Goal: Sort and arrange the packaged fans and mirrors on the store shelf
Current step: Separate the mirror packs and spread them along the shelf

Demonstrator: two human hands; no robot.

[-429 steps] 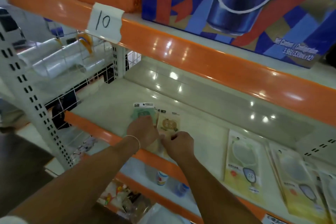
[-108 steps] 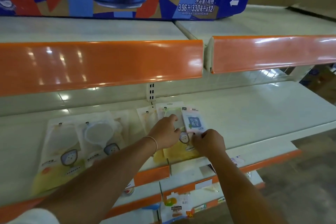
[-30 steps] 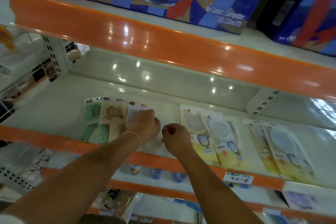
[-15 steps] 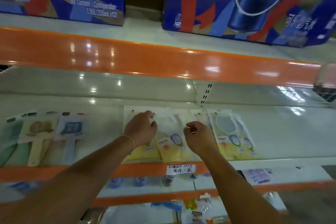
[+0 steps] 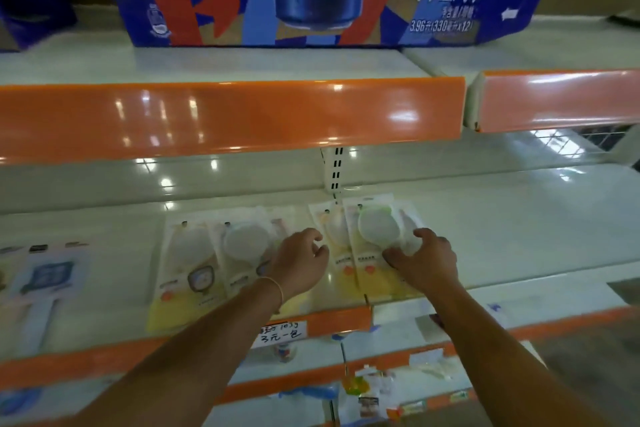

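Two hands: right hand (image 5: pixel 425 262) grips mirror pack (image 5: pixel 377 246), lengthwise front-to-back; left hand (image 5: pixel 300 265) loose, holding nothing.

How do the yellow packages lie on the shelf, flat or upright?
Flat: the yellow packages lie face up on the shelf.

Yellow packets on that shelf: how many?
4 plainly: two left of the left hand, at and; two between the hands, at and. Others may hide underneath.
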